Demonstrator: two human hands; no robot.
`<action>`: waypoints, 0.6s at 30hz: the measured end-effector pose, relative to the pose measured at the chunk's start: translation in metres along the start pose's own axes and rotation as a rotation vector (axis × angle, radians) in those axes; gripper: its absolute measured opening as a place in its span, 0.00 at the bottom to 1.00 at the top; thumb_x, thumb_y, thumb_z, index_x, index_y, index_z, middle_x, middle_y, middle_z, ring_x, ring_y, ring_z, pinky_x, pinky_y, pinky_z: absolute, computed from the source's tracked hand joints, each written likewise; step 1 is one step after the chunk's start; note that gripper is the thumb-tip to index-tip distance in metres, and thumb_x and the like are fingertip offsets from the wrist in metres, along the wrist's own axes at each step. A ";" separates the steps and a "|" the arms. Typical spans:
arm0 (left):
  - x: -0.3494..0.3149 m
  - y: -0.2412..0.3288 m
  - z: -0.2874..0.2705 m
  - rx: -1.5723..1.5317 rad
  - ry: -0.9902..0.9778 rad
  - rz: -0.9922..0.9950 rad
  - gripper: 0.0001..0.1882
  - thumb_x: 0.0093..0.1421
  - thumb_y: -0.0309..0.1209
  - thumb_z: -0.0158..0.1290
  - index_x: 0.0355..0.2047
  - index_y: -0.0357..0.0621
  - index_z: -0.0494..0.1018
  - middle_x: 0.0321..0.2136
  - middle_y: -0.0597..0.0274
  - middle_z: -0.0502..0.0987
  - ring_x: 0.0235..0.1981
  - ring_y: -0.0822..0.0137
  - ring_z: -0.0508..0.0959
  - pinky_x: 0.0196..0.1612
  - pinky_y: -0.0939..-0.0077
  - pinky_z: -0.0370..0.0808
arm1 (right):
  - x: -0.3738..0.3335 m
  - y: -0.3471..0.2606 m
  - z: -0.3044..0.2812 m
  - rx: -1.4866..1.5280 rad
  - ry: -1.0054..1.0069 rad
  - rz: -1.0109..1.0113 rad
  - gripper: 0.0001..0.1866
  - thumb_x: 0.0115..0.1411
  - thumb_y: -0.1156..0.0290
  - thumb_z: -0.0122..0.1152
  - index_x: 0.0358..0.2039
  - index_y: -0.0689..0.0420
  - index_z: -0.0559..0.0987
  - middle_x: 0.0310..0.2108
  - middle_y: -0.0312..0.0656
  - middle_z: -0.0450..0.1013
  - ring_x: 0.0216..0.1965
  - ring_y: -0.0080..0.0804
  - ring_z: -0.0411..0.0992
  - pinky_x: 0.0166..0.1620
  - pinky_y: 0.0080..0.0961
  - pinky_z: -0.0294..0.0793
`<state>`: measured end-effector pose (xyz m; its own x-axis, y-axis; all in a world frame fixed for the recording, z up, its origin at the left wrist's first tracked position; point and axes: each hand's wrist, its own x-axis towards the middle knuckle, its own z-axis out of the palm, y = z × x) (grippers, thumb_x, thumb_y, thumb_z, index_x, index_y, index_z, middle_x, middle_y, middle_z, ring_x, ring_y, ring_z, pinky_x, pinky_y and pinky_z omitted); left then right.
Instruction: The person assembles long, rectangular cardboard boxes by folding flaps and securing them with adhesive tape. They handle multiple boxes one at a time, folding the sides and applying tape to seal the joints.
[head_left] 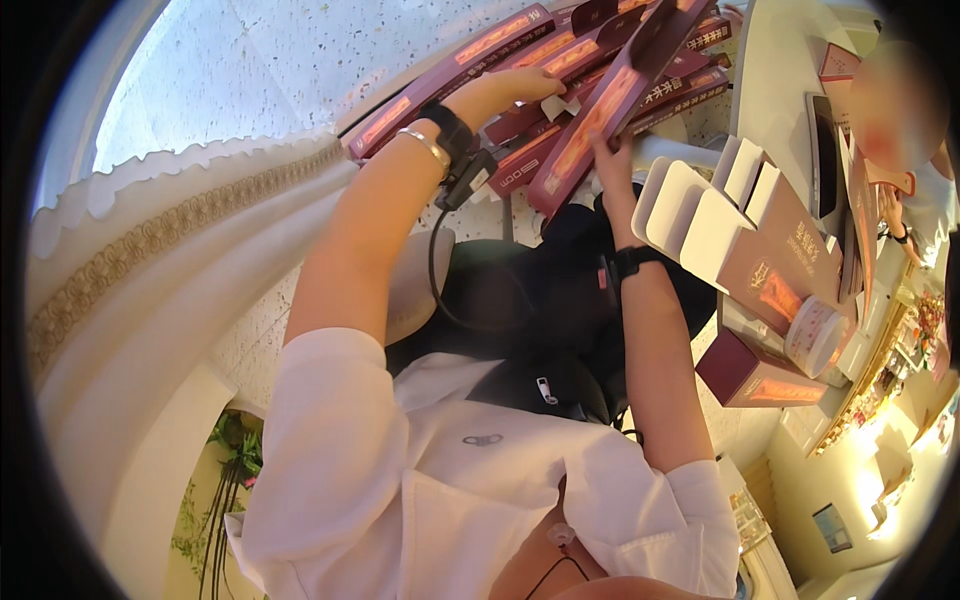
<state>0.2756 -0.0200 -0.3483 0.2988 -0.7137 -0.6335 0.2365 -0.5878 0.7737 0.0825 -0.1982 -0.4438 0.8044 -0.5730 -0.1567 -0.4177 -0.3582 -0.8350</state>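
A bundle of flattened maroon cardboard boxes (pixel 490 50) with orange pictures and pale print fans out at the top middle. My right hand (pixel 612 160) grips the lower part of one long maroon box (pixel 600 110), which stands tilted in front of the others. My left hand (pixel 525 88) reaches in over the bundle from the left. Its fingers are bent down together among the boxes, beside a small white flap (pixel 550 106). What they pinch there is hidden. Both wrists carry dark straps, and a black cable hangs from the left one.
At right, an opened upright box (pixel 780 240) with white flaps stands on a table, with a roll of tape (pixel 816 335) and a maroon box (pixel 740 365) near it. Another person (pixel 900 215) is beyond. A white ruffled cloth (pixel 190 230) runs along the left. A dark bag (pixel 510 285) lies below my hands.
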 end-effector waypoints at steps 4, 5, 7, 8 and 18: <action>0.003 -0.038 0.005 -0.011 -0.108 -0.075 0.33 0.58 0.50 0.48 0.60 0.48 0.59 0.60 0.59 0.60 0.61 0.58 0.59 0.59 0.52 0.62 | 0.013 -0.067 -0.003 -0.025 0.052 0.124 0.49 0.59 0.60 0.60 0.66 0.63 0.37 0.62 0.50 0.52 0.61 0.36 0.54 0.61 0.28 0.54; 0.014 -0.060 0.001 0.107 -0.126 -0.003 0.33 0.58 0.50 0.48 0.60 0.48 0.59 0.59 0.59 0.61 0.61 0.58 0.59 0.59 0.52 0.62 | 0.003 -0.070 -0.004 0.064 -0.025 0.134 0.47 0.58 0.60 0.60 0.66 0.59 0.38 0.63 0.49 0.51 0.62 0.37 0.53 0.60 0.30 0.54; 0.020 -0.087 0.000 0.012 -0.062 0.090 0.33 0.57 0.51 0.49 0.59 0.48 0.61 0.56 0.59 0.64 0.59 0.58 0.62 0.54 0.50 0.67 | -0.017 -0.071 -0.007 0.240 -0.175 0.178 0.46 0.58 0.60 0.59 0.67 0.51 0.41 0.65 0.48 0.48 0.63 0.38 0.51 0.59 0.35 0.55; 0.022 -0.100 -0.001 -0.032 -0.033 0.140 0.32 0.57 0.51 0.50 0.58 0.48 0.62 0.55 0.59 0.66 0.58 0.57 0.63 0.51 0.48 0.70 | -0.018 -0.057 -0.011 0.348 -0.231 0.154 0.42 0.58 0.62 0.59 0.66 0.50 0.46 0.64 0.47 0.50 0.63 0.37 0.53 0.58 0.35 0.57; 0.011 -0.102 -0.016 0.096 0.166 -0.119 0.34 0.59 0.53 0.42 0.61 0.48 0.57 0.61 0.55 0.59 0.60 0.44 0.60 0.55 0.39 0.64 | -0.055 -0.053 -0.052 0.471 -0.507 0.343 0.22 0.63 0.64 0.51 0.57 0.53 0.67 0.56 0.42 0.63 0.52 0.31 0.67 0.52 0.27 0.66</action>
<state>0.2692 0.0385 -0.4339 0.4237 -0.5696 -0.7043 0.1923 -0.7033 0.6844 0.0388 -0.1863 -0.3631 0.8052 -0.1467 -0.5745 -0.5458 0.1951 -0.8149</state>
